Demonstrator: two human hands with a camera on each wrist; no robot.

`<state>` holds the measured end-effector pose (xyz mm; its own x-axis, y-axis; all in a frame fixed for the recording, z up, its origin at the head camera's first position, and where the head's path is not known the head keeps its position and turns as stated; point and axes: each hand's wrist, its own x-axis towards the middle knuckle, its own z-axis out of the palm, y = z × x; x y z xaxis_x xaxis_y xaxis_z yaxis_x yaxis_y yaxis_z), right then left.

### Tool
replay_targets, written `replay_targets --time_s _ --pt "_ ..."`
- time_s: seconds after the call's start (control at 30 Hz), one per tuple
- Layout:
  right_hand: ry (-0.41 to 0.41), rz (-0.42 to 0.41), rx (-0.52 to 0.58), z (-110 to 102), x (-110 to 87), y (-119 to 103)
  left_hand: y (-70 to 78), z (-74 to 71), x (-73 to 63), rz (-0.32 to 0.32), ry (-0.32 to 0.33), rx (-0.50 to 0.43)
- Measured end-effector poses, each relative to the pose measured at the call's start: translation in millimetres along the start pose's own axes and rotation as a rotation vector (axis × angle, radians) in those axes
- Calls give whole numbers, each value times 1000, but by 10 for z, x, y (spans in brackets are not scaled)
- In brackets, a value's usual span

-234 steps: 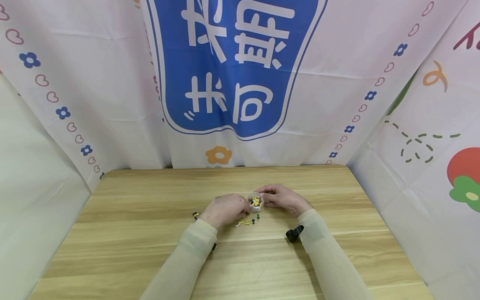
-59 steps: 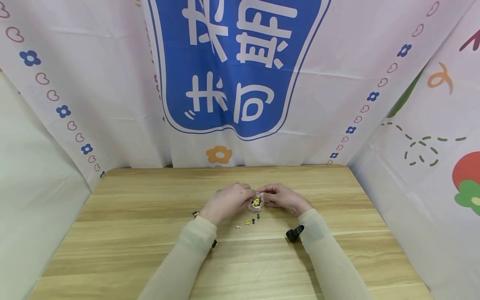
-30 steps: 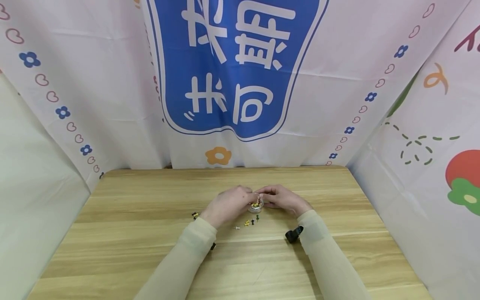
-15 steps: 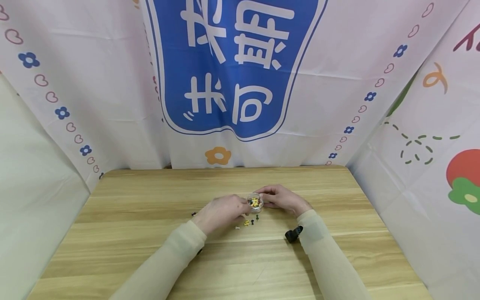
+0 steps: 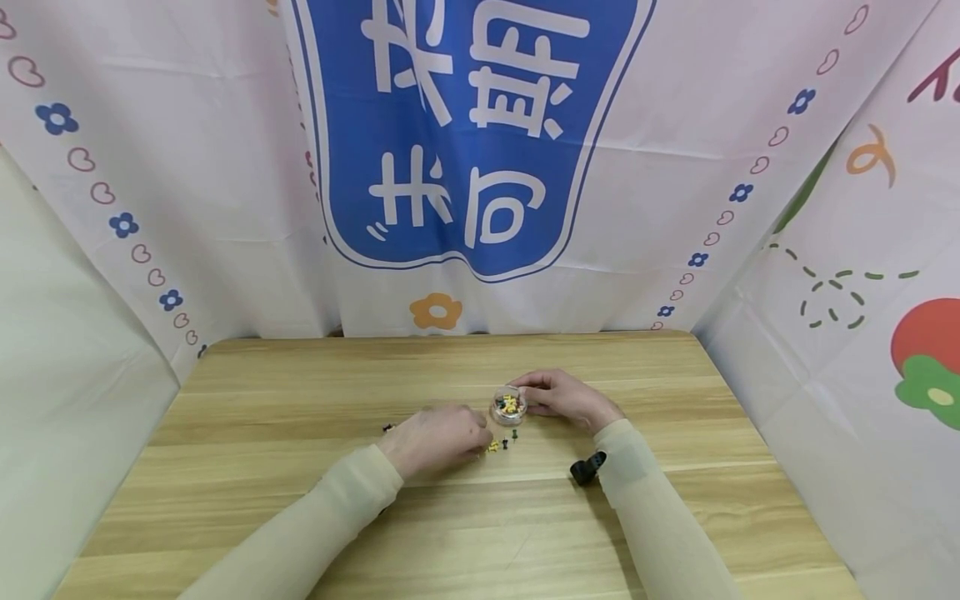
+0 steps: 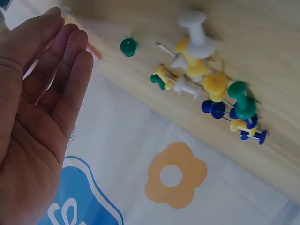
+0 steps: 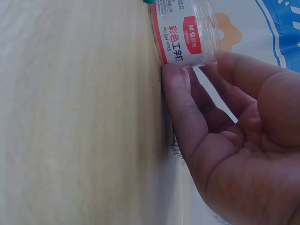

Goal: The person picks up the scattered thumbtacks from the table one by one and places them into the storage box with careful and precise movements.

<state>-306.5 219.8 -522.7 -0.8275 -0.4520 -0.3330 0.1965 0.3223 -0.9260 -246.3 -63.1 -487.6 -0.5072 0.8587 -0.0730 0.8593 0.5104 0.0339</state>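
My right hand (image 5: 564,393) holds a small clear jar of push pins (image 5: 510,406) by its right side, thumb and fingers at the wall. Its label (image 7: 180,37), printed PUSH PINS, shows in the right wrist view. Yellow and other coloured pins fill the open jar. My left hand (image 5: 442,435) is low over the table, left of the jar, fingertips gathered near loose pins. In the left wrist view a small whitish thing (image 6: 66,10) shows just past the thumb tip. A yellow push pin (image 5: 492,447), a dark one (image 5: 506,443) and a green one (image 5: 515,435) lie before the jar.
Dark pins (image 5: 388,427) lie left of my left hand, partly hidden by it. The left wrist view shows a cluster of yellow, white, blue and green pins (image 6: 215,86). The wooden table (image 5: 300,375) ends at a printed cloth backdrop (image 5: 247,208).
My left hand has moved from over the jar's mouth down and left, covering the white pin. A yellow pin beside that one left the table earlier. My right hand stays at the jar.
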Motion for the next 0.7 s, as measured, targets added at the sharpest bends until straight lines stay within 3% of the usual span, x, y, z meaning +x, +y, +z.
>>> replay_targets --time_s 0.3,0.57,0.7 --pt "-4 -8 0 -5 -2 18 28 38 -12 -35 -14 -23" --pt "12 9 18 5 0 10 0 8 38 -25 20 -50" --pt "17 15 21 7 -3 7 -13 -26 58 -51 43 -75"
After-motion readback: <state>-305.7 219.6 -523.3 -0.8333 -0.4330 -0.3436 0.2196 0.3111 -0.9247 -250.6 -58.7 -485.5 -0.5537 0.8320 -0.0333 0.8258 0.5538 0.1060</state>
